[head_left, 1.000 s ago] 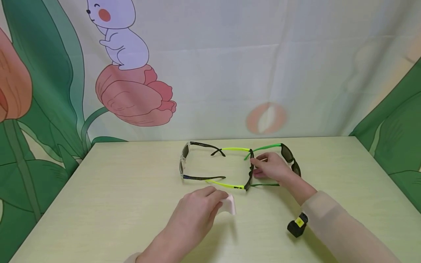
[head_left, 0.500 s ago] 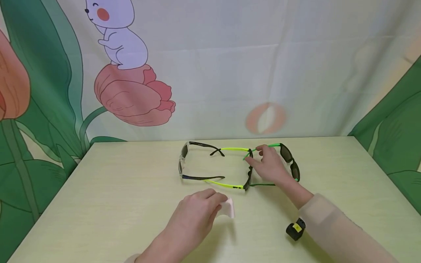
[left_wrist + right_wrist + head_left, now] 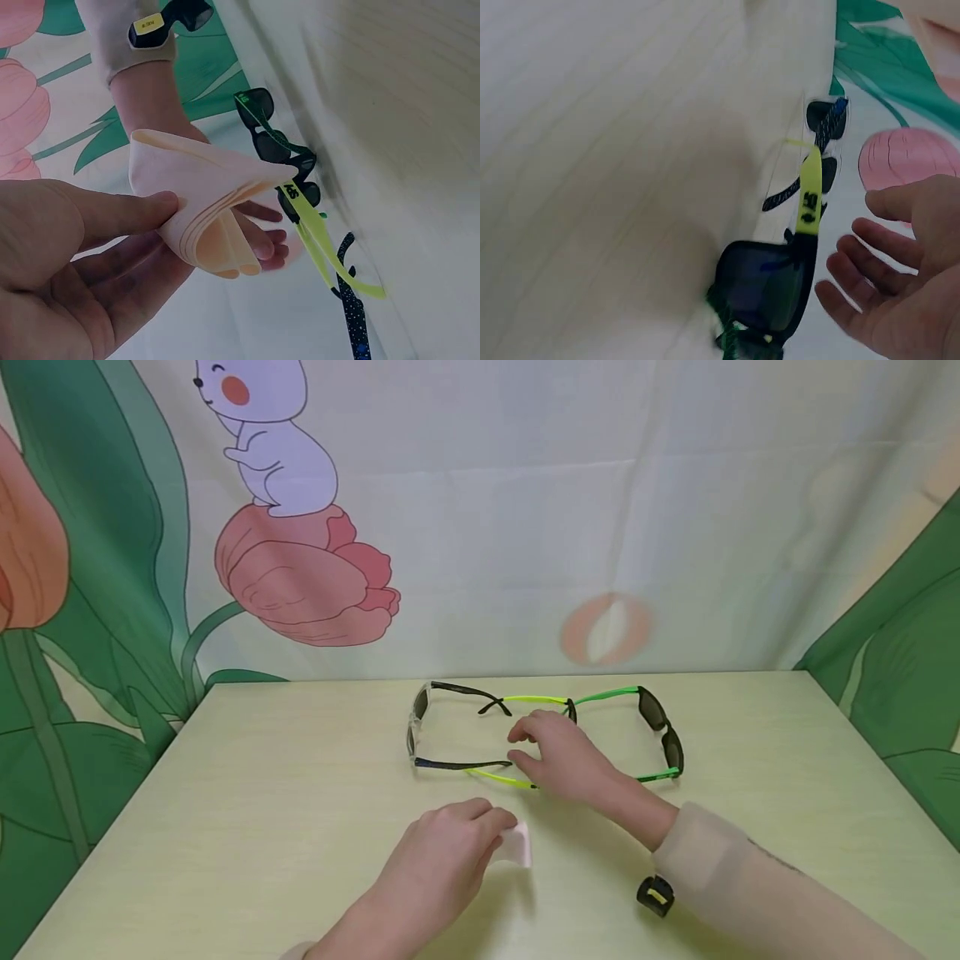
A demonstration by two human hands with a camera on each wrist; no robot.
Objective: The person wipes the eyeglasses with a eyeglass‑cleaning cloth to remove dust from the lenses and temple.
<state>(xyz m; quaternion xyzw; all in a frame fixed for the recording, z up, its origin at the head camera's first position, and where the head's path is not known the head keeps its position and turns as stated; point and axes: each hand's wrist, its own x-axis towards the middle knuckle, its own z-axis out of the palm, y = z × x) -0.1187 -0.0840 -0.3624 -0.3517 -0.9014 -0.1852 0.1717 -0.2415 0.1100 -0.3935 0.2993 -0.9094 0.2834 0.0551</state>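
Note:
In the head view my left hand (image 3: pixel 446 852) pinches a folded pale pink cloth (image 3: pixel 514 845) between thumb and fingers, in front of three pairs of sunglasses. The left wrist view shows the cloth (image 3: pixel 202 184) folded in layers. My right hand (image 3: pixel 566 758), fingers loosely bent and holding nothing, hovers over the middle sunglasses with yellow temples (image 3: pixel 536 699), covering most of their black front. To the right stand sunglasses with green temples (image 3: pixel 609 694); to the left, clear-framed sunglasses with dark temples (image 3: pixel 465 766). In the right wrist view the yellow-templed sunglasses (image 3: pixel 761 281) lie beside the fingers.
The pale wooden table (image 3: pixel 247 827) ends at a fabric backdrop (image 3: pixel 480 568) printed with flowers and a white animal. The temples of neighbouring sunglasses overlap. A small black device (image 3: pixel 656 896) with a yellow label sits at my right sleeve (image 3: pixel 720 852).
My right hand has moved left from the front of the yellow-templed sunglasses to over their temples, uncovering the green-templed pair. My left hand with the cloth has barely shifted.

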